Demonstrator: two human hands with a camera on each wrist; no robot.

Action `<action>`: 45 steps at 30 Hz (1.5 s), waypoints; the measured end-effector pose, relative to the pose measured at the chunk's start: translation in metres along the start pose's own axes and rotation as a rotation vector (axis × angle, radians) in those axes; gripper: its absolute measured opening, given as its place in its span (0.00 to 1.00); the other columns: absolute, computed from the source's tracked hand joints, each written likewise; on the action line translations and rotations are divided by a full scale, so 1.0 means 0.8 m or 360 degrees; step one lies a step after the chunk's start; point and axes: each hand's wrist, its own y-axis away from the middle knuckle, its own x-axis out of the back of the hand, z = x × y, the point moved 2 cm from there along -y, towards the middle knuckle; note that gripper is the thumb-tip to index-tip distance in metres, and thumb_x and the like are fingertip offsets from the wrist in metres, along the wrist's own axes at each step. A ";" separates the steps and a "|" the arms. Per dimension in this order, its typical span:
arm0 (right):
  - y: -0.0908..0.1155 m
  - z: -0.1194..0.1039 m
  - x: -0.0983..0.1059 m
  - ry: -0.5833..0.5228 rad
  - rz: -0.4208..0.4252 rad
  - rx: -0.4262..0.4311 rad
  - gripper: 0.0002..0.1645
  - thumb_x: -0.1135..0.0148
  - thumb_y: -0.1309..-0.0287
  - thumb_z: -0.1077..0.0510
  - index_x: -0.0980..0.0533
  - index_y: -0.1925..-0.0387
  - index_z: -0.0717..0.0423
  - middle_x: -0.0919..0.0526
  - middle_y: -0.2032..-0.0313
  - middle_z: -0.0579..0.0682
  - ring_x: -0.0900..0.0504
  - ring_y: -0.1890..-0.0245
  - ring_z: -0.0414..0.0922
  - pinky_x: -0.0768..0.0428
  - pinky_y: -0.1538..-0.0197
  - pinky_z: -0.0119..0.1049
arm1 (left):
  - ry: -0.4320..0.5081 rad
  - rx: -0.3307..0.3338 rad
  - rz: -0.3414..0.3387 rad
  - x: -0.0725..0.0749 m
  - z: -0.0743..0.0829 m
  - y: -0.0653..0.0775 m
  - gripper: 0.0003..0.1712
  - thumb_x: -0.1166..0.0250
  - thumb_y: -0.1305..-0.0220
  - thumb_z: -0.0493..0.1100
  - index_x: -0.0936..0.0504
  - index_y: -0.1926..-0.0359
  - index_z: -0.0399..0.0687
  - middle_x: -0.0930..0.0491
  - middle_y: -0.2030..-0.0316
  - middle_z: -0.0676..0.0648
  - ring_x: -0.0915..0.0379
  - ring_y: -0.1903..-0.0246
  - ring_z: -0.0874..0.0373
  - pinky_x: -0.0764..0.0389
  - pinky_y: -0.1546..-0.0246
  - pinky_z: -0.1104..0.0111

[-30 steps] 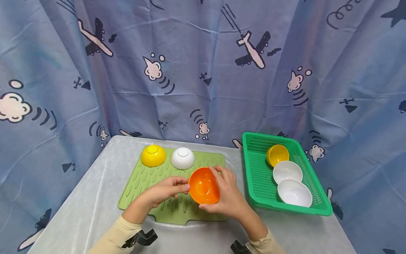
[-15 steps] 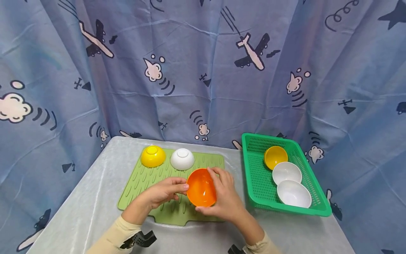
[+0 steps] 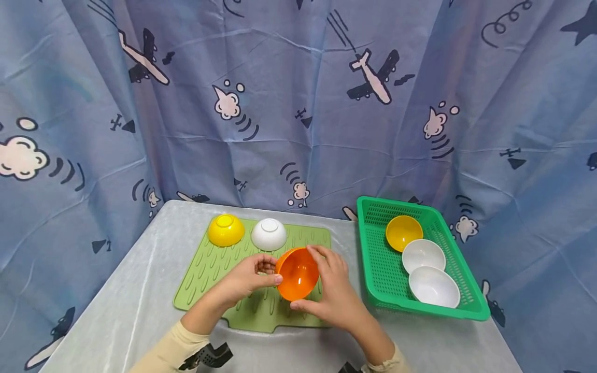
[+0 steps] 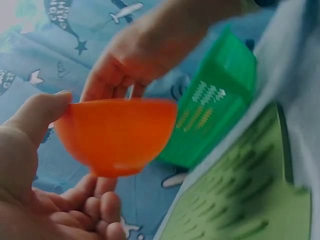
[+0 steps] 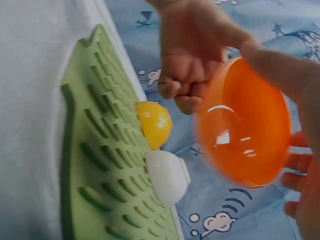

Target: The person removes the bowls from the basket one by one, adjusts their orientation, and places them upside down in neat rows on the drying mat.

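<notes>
An orange bowl (image 3: 298, 273) is held tilted above the green drying mat (image 3: 252, 313), its inside facing the head camera. My right hand (image 3: 333, 290) grips it across the opening, fingers at the far rim and thumb at the near rim. On the other side, my left hand (image 3: 244, 280) has its thumb on the rim and its fingers curled behind the bowl, by its base in the left wrist view. Upside down at the back of the mat stand a yellow bowl (image 3: 226, 231) and a white bowl (image 3: 269, 234).
A green basket (image 3: 381, 269) stands to the right of the mat. In it lie a yellow bowl (image 3: 403, 233) and two white bowls, one white bowl (image 3: 423, 255) behind the other white bowl (image 3: 434, 286). Behind the table hangs a blue curtain (image 3: 261, 171) with printed planes.
The orange bowl has shifted slightly left and turned. My left hand has changed its hold, its fingers now further behind the bowl. The yellow bowl in the basket has tipped a little leftward.
</notes>
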 end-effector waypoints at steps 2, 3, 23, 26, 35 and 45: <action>-0.001 0.004 0.007 -0.0123 -0.0025 -0.0105 0.66 0.17 0.60 0.35 0.39 0.23 0.49 0.36 0.28 0.55 0.39 0.29 0.60 0.35 0.34 0.69 | -0.0187 -0.0082 0.0108 -0.001 0.002 -0.001 0.30 0.22 0.44 0.48 0.23 0.46 0.41 0.22 0.54 0.46 0.28 0.51 0.47 0.24 0.49 0.56; -0.002 0.006 0.010 -0.0171 -0.0027 -0.0161 0.64 0.18 0.58 0.36 0.39 0.23 0.48 0.36 0.28 0.55 0.38 0.29 0.60 0.34 0.35 0.70 | -0.0280 -0.0123 0.0165 -0.002 0.003 -0.001 0.31 0.20 0.48 0.49 0.23 0.47 0.44 0.22 0.54 0.47 0.28 0.50 0.46 0.25 0.49 0.53; -0.002 0.034 -0.007 -0.0564 -0.0234 -0.0768 0.52 0.22 0.52 0.34 0.31 0.30 0.50 0.25 0.35 0.51 0.27 0.35 0.55 0.32 0.36 0.69 | -0.0992 -0.0736 0.0439 -0.028 0.015 0.006 0.42 0.14 0.61 0.48 0.26 0.43 0.53 0.26 0.44 0.55 0.37 0.41 0.58 0.38 0.43 0.55; -0.002 0.039 -0.009 -0.0648 -0.0204 -0.0770 0.49 0.21 0.53 0.38 0.29 0.32 0.49 0.24 0.37 0.50 0.27 0.36 0.54 0.33 0.35 0.67 | -0.0871 -0.0690 0.0439 -0.027 0.015 0.005 0.45 0.12 0.62 0.49 0.25 0.41 0.54 0.26 0.41 0.55 0.36 0.38 0.55 0.39 0.38 0.49; 0.002 0.049 -0.022 -0.1038 0.0046 -0.0504 0.48 0.21 0.52 0.52 0.33 0.30 0.48 0.23 0.39 0.49 0.28 0.38 0.51 0.44 0.31 0.70 | -0.0198 -0.0220 0.0394 -0.023 -0.004 -0.004 0.54 0.14 0.58 0.53 0.30 0.30 0.48 0.24 0.39 0.48 0.31 0.41 0.49 0.30 0.46 0.51; 0.003 0.050 -0.028 -0.1187 0.0056 -0.0409 0.53 0.23 0.49 0.57 0.39 0.24 0.49 0.33 0.29 0.50 0.35 0.33 0.52 0.50 0.29 0.73 | -0.0126 -0.0261 0.0336 -0.021 -0.004 -0.005 0.47 0.16 0.54 0.51 0.26 0.32 0.54 0.22 0.43 0.51 0.30 0.44 0.55 0.32 0.49 0.53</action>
